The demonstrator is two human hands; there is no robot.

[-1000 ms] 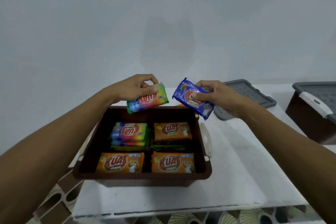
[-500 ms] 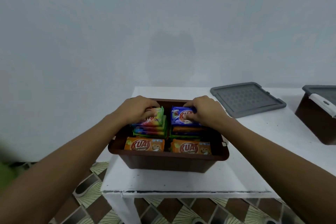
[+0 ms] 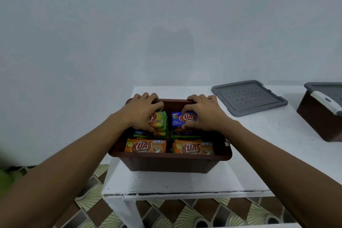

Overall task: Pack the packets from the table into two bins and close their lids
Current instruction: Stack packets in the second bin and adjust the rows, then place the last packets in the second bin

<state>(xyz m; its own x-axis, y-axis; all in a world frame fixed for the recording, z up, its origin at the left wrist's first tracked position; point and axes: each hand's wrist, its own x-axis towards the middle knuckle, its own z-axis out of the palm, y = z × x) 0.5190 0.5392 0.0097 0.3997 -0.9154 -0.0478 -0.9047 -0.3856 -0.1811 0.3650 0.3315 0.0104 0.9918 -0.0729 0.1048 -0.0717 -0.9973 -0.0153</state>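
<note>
An open brown bin point(image 3: 172, 161) stands on the white table point(image 3: 185, 181), filled with stacked packets. My left hand point(image 3: 142, 111) grips a green-orange packet point(image 3: 159, 123) on top of the back left stack. My right hand point(image 3: 201, 114) grips a blue packet point(image 3: 180, 119) on top of the back right stack. Two orange packets lie in the front row, one on the left point(image 3: 145, 146) and one on the right point(image 3: 193, 147). A loose grey lid point(image 3: 248, 97) lies flat on the table to the right.
A second brown bin point(image 3: 318, 122) with a grey lid and a white latch stands at the right edge, partly cut off. A plain wall rises behind the table. Patterned floor tiles point(image 3: 185, 213) show below the table's front edge.
Both hands came down from above the bin and set their packets onto the back stacks. The view pulled back and the bin now looks farther away.
</note>
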